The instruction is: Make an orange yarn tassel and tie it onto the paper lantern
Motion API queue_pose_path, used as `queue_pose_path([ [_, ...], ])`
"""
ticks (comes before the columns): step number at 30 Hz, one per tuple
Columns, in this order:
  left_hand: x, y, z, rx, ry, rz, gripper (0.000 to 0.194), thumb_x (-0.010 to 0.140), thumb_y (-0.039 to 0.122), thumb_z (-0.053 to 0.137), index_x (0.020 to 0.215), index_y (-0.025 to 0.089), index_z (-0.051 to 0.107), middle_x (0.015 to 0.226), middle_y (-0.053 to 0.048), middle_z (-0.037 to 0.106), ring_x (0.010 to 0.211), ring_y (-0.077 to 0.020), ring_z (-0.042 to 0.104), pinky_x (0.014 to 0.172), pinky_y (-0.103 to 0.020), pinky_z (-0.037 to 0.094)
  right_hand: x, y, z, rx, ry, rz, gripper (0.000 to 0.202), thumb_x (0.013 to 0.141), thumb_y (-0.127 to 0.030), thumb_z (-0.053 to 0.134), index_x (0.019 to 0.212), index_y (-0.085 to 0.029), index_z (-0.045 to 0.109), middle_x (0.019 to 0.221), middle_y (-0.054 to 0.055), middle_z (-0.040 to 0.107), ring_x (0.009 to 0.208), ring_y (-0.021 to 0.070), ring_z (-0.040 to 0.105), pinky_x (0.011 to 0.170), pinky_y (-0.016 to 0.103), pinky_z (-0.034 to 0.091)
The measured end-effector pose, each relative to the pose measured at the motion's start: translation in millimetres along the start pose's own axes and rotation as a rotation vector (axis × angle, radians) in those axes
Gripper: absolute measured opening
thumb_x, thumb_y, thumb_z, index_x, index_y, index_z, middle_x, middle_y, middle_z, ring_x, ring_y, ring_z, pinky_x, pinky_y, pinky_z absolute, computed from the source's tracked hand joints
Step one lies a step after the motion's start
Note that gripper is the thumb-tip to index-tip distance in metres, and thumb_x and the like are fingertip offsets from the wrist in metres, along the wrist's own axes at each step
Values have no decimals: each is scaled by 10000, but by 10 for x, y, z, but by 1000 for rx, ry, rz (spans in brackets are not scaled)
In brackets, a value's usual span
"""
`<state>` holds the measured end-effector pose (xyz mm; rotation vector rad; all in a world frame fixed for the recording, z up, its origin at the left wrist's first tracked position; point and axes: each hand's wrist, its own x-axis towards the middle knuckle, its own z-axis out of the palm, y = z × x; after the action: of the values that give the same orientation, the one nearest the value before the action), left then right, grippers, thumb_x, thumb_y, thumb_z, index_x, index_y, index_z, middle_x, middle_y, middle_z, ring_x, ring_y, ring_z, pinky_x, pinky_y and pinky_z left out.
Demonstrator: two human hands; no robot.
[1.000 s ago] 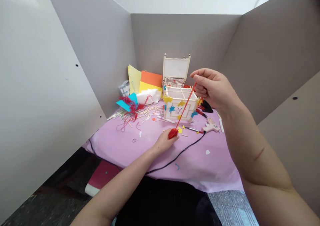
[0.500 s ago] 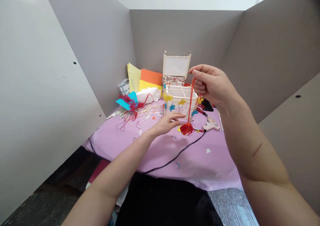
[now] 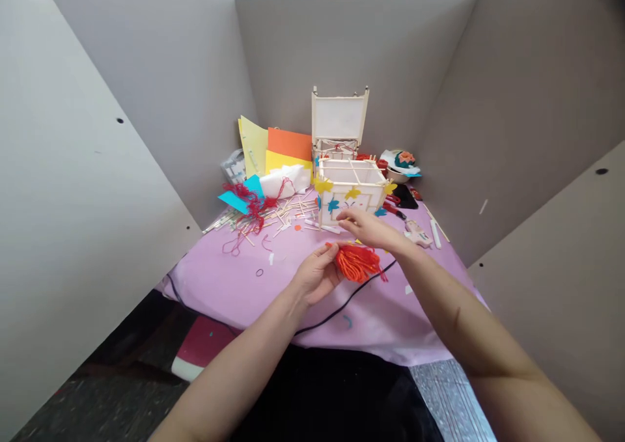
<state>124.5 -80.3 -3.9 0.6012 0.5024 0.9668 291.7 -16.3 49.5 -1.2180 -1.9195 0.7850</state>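
My left hand is closed on the tied end of a red-orange yarn tassel, whose loose strands fan out to the right above the table. My right hand is just above the tassel, its fingers loosely bent and pointing left, with nothing visible in them. Its thumb is mostly hidden. Behind both hands stands a white box with a stick frame and an uncovered top. Yellow and blue paper cutouts decorate its sides.
A pink cloth covers the table. Thin sticks, red yarn and coloured paper lie at left. A glue gun, its black cord and a bowl are at right. Grey panels surround the table.
The tassel hung by its string from my raised right hand; now my left hand grips its tied end, with the strands sideways. My right hand has come down over it. The view has shifted slightly.
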Motion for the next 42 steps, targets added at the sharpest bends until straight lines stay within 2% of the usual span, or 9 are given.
queue_pose_path([
  [4, -13, 9, -111, -53, 144, 134, 175, 795, 227, 723, 949, 145, 704, 989, -55, 701, 875, -115, 652, 825, -234, 528, -413, 60, 117, 321, 17, -81, 428, 910, -529, 480, 1186, -222, 590, 1270, 106, 588, 1129, 230, 584, 915, 382, 487],
  [8, 1, -20, -172, -39, 187, 199, 187, 765, 181, 739, 943, 140, 705, 991, -46, 706, 888, -110, 659, 838, -234, 541, -672, 58, 308, 290, 12, -183, 836, 636, -459, 821, 1369, -273, 464, 1454, 105, 427, 1305, 293, 446, 1055, 434, 408],
  [12, -28, -110, -156, -62, 260, 229, 183, 712, 176, 776, 873, 136, 699, 908, -29, 700, 823, -95, 655, 787, -216, 549, -702, 128, 542, 396, 225, -17, 333, 764, -424, 723, 1015, -220, 647, 1051, 81, 672, 919, 226, 640, 845, 403, 527],
  [18, -175, -19, -378, 350, 348, 15, 250, 714, 330, 768, 757, 125, 633, 749, -10, 629, 509, -31, 482, 429, -145, 324, -693, 166, 450, 480, 235, 97, 244, 776, -367, 711, 927, -183, 655, 928, 73, 704, 792, 185, 639, 678, 317, 524],
  [23, -277, 162, -498, 917, 389, 362, 269, 816, 368, 654, 990, 169, 607, 640, 39, 537, 479, -60, 417, 476, -193, 313, -747, 124, 387, 362, 101, 102, 199, 786, -331, 697, 922, -191, 656, 925, 64, 693, 777, 180, 653, 712, 328, 536],
  [28, -241, 99, -350, 870, -58, 161, 380, 873, 402, 567, 1169, 167, 525, 740, 6, 579, 614, -110, 522, 590, -232, 393, -743, 78, 486, 257, 30, 27, 208, 779, -327, 698, 949, -209, 677, 959, 61, 666, 822, 190, 642, 736, 334, 530],
  [35, -153, -134, -438, 417, 23, -3, 369, 777, 487, 691, 856, 152, 559, 564, 80, 332, 484, -52, 247, 484, -210, 187, -709, 207, 435, 568, 384, 201, 390, 779, -448, 689, 1077, -224, 578, 1046, 56, 606, 850, 161, 642, 729, 312, 558],
  [39, -80, -237, -444, 195, 70, -11, 425, 734, 512, 734, 799, 166, 498, 557, 90, 272, 484, -47, 212, 478, -204, 153, -752, 227, 543, 506, 178, 137, 696, 632, -352, 822, 1247, -277, 507, 1260, 88, 537, 1099, 219, 575, 818, 328, 548],
  [42, -16, -296, -396, 243, 89, 18, 431, 772, 546, 684, 755, 164, 484, 551, 82, 271, 491, -53, 206, 481, -214, 167, -732, 244, 668, 489, 157, 163, 449, 746, -369, 729, 1145, -237, 573, 1063, 71, 647, 952, 202, 630, 819, 341, 534],
])
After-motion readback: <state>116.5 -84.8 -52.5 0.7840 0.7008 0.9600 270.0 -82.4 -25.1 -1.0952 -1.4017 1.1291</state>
